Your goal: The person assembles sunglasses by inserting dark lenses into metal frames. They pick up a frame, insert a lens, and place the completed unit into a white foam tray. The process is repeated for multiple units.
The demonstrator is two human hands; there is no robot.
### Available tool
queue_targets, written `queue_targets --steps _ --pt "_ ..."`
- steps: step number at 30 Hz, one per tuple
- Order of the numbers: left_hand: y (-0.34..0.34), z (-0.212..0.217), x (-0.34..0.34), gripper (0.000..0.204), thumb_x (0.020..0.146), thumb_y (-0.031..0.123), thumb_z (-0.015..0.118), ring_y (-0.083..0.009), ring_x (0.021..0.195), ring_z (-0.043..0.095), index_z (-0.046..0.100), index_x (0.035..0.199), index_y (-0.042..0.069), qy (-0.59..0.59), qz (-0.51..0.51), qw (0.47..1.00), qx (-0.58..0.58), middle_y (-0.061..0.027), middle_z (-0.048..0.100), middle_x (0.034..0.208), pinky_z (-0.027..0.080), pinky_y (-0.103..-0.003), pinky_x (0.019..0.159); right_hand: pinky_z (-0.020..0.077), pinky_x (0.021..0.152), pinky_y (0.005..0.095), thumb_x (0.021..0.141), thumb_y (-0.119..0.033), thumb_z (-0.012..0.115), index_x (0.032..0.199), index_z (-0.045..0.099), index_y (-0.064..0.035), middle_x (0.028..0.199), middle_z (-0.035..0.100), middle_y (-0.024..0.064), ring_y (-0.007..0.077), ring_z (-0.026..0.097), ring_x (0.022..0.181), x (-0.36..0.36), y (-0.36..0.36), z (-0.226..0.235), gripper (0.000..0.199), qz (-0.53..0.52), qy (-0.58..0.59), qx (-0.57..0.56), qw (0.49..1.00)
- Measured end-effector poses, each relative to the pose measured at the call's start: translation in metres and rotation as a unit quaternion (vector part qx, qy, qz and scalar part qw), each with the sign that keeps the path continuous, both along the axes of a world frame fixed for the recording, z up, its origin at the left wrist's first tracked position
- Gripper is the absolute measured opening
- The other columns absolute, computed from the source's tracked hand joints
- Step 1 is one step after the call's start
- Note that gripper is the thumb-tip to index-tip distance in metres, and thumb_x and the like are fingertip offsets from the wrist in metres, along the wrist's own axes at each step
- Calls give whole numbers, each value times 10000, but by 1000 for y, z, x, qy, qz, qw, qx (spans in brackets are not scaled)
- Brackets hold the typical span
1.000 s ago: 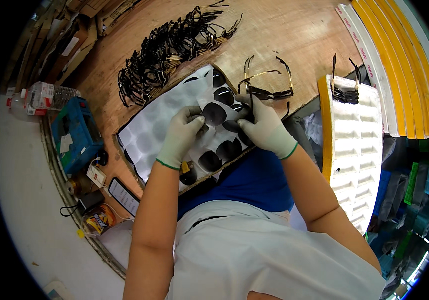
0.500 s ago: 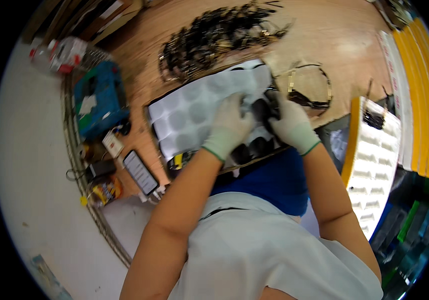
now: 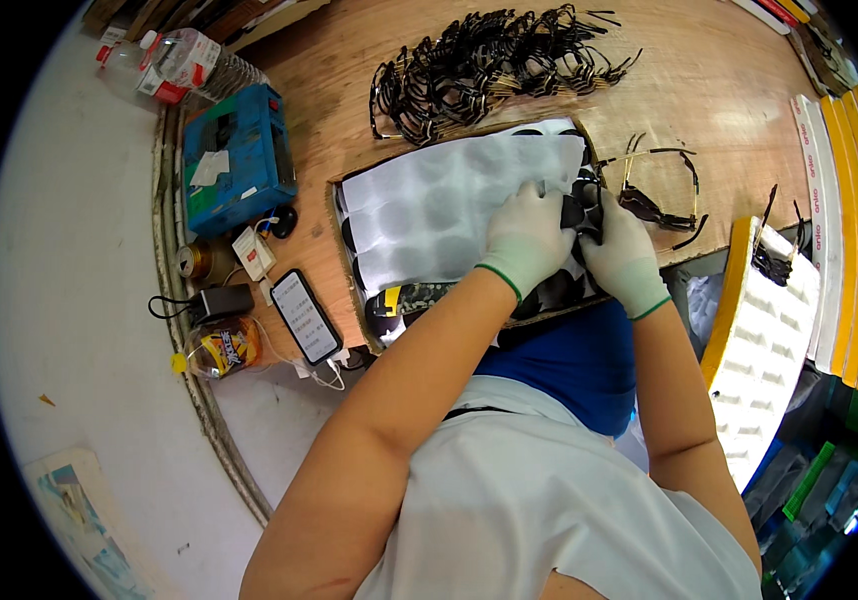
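Presently, dark lens point(image 3: 572, 211) at box's point(image 3: 334, 210) right end, touching left hand's point(image 3: 529, 238) bent fingers; right hand's point(image 3: 623, 255) curled fingers just beside. Whether either grips: cannot tell. Lens face upward; long axis unclear. Glasses frame point(image 3: 661, 210) near box's right edge; bare tabletop point(image 3: 729, 95) beyond far-right corner.

A pale, marked wall point(image 3: 79, 300) stands left of a wooden table point(image 3: 739, 110) — its top catching soft light.
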State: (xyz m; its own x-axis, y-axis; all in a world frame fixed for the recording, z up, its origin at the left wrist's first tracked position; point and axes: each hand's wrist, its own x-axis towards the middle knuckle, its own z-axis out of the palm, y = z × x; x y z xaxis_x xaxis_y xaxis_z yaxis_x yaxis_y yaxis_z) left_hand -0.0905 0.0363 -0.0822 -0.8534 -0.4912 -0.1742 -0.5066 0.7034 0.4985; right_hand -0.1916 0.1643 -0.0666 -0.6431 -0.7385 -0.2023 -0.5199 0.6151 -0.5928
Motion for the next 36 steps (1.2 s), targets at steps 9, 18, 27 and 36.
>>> queue_targets --steps 9,18,27,36 --pt "-11 30 37 273 918 166 657 -375 971 678 657 1152 26 275 61 959 27 -188 685 1059 549 -447 861 511 926 523 812 -27 602 1355 485 27 1143 650 276 454 628 1069 10 14 13 558 47 152 -60 985" --pt "-7 115 221 386 614 -59 712 -306 850 631 730 981 60 332 -118 935 -46 -127 678 1010 513 -400 737 542 921 377 869 78 441 1421 334 63 1099 673 182 277 696 1037 106 84 97 563 125 -209 -256 935" --pt "34 124 230 425 650 -104 604 -334 973 651 740 1032 22 350 -63 931 -79 -169 640 1099 552 -413 849 508 931 342 945 1 538 1455 361 30 1179 587 96 147 586 1027 188 47 106 541 107 -573 -314 749" --pt "32 128 261 387 885 55 698 -157 969 637 577 1236 -55 304 168 751 561 -120 579 1202 564 -303 807 551 747 333 989 -181 645 1056 646 17 829 735 89 214 702 748 195 49 117 209 185 -393 -179 883"
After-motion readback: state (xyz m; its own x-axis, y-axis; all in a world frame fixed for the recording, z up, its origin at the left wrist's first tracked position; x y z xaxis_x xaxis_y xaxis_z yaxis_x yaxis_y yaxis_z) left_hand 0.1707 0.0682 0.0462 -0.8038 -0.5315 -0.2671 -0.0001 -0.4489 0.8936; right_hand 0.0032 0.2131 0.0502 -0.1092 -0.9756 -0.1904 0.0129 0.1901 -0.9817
